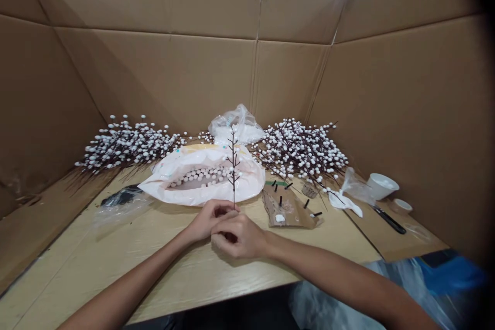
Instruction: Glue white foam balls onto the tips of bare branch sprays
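Note:
An artificial twig (233, 165), dark brown with short side branches, stands upright in front of the white bag. Its lower stem runs down into the pinched fingers of my left hand (212, 219). Pressed against that hand is my right hand (242, 235), fingers curled closed at the base of the stem; whatever they grip is hidden. Behind the twig lies an opened white plastic bag (158, 185) with many small white balls (201, 176) inside. A cardboard piece (292, 209) with several short black sticks rests to the right of my hands.
Bundles of white-berry stems lie at the left (127, 147) and right (301, 147). A clear bag (240, 126) stands at the back. On the right are a white cup (382, 186), a small cup (402, 206) and a black-handled knife (390, 220). Cardboard walls (154, 72) surround the table.

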